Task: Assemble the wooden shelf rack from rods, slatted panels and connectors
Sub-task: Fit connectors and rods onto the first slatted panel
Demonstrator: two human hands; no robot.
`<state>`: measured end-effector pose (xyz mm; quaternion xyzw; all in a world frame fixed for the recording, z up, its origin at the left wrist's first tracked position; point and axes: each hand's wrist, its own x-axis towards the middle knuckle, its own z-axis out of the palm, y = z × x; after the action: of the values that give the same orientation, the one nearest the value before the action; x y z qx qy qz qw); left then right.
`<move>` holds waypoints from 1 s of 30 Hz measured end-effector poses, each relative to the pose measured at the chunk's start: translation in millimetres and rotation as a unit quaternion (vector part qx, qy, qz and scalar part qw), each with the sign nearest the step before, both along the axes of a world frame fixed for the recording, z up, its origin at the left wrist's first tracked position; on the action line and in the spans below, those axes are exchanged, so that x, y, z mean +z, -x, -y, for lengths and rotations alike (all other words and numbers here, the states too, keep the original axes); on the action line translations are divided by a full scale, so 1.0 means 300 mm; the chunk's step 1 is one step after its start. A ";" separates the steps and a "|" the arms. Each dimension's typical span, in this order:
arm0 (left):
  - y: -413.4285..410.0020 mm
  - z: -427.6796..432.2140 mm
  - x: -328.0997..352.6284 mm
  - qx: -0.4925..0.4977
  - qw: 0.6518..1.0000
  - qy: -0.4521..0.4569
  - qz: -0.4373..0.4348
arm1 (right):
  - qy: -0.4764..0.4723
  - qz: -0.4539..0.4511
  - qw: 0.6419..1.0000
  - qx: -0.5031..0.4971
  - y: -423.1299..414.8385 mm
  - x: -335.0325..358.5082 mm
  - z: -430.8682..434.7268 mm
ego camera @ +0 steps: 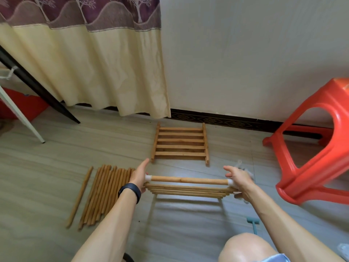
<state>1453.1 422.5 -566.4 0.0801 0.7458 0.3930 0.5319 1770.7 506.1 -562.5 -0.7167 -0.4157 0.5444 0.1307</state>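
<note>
I hold a slatted wooden panel point(188, 190) above the floor, seen nearly edge-on. A wooden rod point(188, 180) runs along its far side between two white connectors, left point(148, 178) and right point(230, 182). My left hand point(138, 176) grips the panel's left end at the connector, index finger pointing forward. My right hand point(238, 176) grips the right end, fingers partly spread. A second slatted panel point(180, 144) lies flat on the floor near the wall. Several loose rods point(103, 193) lie in a row to the left.
A red plastic stool point(313, 140) stands at the right. A curtain point(90, 59) hangs at the back left, with black and white legs point(37, 87) below it. A small teal tool point(253, 225) lies on the floor beside my knee point(245, 248). More white connectors point(243, 168) sit behind my right hand.
</note>
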 end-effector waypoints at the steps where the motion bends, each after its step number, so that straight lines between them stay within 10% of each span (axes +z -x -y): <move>1: 0.001 0.004 -0.002 -0.017 1.000 0.008 0.001 | 0.015 0.003 1.000 0.002 0.001 0.012 -0.003; 12: 0.031 0.028 0.046 -0.223 0.973 0.056 -0.031 | 0.053 0.007 0.999 -0.007 -0.030 0.016 -0.053; 30: 0.004 -0.031 0.016 -0.088 0.994 0.054 -0.030 | 0.025 0.010 1.000 -0.014 0.005 -0.006 -0.057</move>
<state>1452.0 431.9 -561.5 0.1284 0.7715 0.3010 0.5456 1769.3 523.3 -564.3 -0.7308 -0.3934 0.5457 0.1158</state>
